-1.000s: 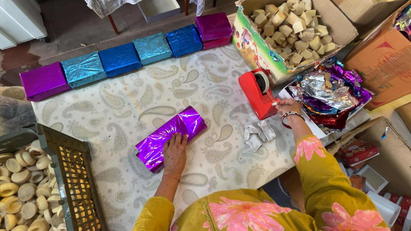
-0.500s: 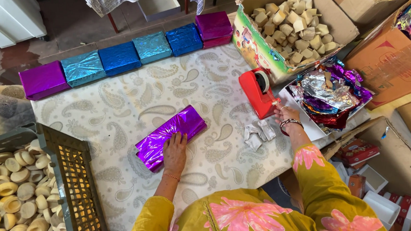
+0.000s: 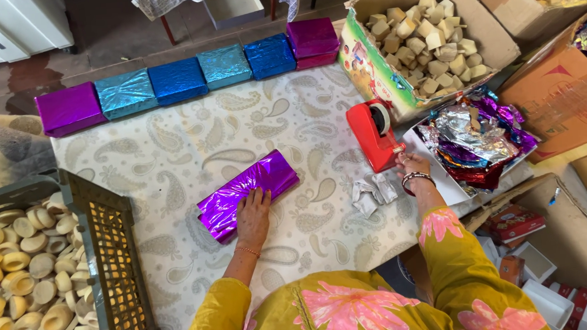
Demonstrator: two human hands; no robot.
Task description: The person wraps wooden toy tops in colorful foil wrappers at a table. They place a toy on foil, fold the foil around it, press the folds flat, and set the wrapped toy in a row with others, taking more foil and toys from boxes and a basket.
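One flat left hand (image 3: 252, 216) presses the purple parcel (image 3: 247, 194); the foil may spring open (nothing seals it) while the right hand (image 3: 409, 169) pinches tape at the red dispenser (image 3: 373, 135).

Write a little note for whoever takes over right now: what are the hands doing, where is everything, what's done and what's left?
Left hand presses flat on the purple foil parcel lying on the patterned tablecloth.
Right hand is at the red tape dispenser, beside small tape scraps.
Done: six wrapped boxes lined along the far edge.
Left: no tape visible on the purple parcel yet; loose foil sheets and a carton of unwrapped blocks wait on the right.
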